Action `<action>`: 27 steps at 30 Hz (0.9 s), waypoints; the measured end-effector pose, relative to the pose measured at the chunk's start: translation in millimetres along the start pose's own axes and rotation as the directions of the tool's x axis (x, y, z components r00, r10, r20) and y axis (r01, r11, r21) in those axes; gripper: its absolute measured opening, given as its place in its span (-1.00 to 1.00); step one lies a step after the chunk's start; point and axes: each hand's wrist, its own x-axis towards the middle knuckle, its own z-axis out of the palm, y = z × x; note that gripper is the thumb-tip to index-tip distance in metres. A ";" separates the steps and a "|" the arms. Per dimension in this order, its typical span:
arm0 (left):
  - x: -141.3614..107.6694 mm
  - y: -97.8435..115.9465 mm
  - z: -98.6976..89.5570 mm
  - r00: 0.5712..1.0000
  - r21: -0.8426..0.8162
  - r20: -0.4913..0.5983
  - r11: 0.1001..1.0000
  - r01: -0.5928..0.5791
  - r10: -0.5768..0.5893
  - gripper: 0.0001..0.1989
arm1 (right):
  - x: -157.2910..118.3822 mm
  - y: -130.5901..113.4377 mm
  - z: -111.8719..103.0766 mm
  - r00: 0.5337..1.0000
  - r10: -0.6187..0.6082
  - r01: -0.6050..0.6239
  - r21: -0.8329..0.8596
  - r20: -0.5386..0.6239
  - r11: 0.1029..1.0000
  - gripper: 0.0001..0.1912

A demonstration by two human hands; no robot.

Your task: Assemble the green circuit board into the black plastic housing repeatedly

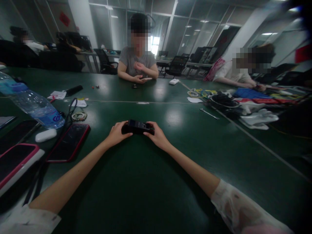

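A small black device (138, 126) with a dark screen at its left end is on or just above the green table (136, 182), in the middle of the head view. My left hand (118, 133) grips its left end, thumb along the near side. Around the right end close the fingers of my right hand (158, 136), its thumb also on the near side. The hands partly cover both ends, and the exact kind of device cannot be made out. Left of my left hand lies a phone in a red case (69, 143).
On the left are a water bottle (36, 104), a white earbud case (45, 135) and a pink-edged phone (17, 159). A wrench (209, 113), cables (200, 93) and white gloves (259, 118) lie right. One person (137, 61) sits opposite, another (234, 76) at the right.
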 end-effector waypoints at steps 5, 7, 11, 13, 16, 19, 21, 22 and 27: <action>1.0 -1.9 1.5 1.000 0.015 -0.010 1.000 -0.005 0.005 -0.28 | 1.6 5.8 2.6 0.999 -0.011 0.012 0.021 -0.037 1.000 -0.49; 0.9 -1.8 1.7 1.000 0.016 -0.011 1.000 0.000 0.000 -0.28 | 1.6 5.0 2.6 0.999 -0.018 0.019 0.029 -0.039 0.999 -0.49; 0.1 0.5 0.6 1.000 0.008 -0.012 1.000 0.017 -0.016 -0.30 | 0.9 1.0 1.5 0.999 -0.026 0.028 0.044 -0.045 0.999 -0.51; -0.5 2.5 -0.2 1.000 0.003 -0.013 1.000 0.022 -0.022 -0.31 | 0.7 -0.8 0.9 0.998 -0.029 0.032 0.055 -0.049 0.998 -0.51; -1.0 4.4 -0.9 1.000 -0.007 -0.007 1.000 0.030 -0.030 -0.34 | 0.5 -3.5 0.0 0.997 -0.034 0.038 0.071 -0.062 0.997 -0.51; -0.2 3.2 0.0 1.000 -0.001 -0.017 1.000 0.022 -0.022 -0.36 | 0.0 -6.4 -0.8 0.997 -0.035 0.041 0.083 -0.071 0.996 -0.52; 0.6 1.2 1.0 1.000 0.004 -0.027 1.000 0.003 -0.003 -0.40 | -0.2 -7.6 -0.9 0.996 -0.036 0.044 0.094 -0.084 0.995 -0.51; 0.8 0.3 1.3 1.000 0.003 -0.029 1.000 -0.006 0.006 -0.41 | -0.2 -7.8 -0.9 0.994 -0.037 0.047 0.102 -0.099 0.994 -0.51; -0.2 -0.6 0.3 1.000 -0.013 -0.007 1.000 -0.022 0.022 -0.42 | 0.2 -5.2 -0.6 0.979 -0.044 0.069 0.121 -0.199 0.990 -0.50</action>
